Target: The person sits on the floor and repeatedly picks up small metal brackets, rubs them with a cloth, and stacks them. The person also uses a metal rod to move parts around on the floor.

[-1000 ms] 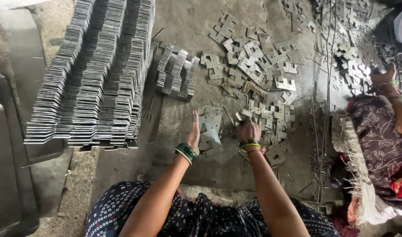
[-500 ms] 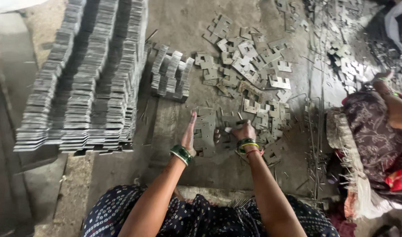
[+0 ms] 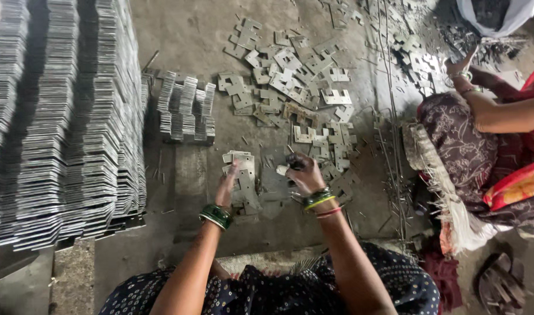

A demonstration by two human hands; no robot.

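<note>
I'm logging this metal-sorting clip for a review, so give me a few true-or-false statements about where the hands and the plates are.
1. The left hand rests on a small pile of flat grey metal plates. True.
2. The right hand lies flat and open on the floor. False: its fingers are curled around a small piece.
3. Tall rows of stacked grey metal plates stand at the left. True.
4. The loose scattered notched plates lie left of the tall rows. False: they lie to the right.
</note>
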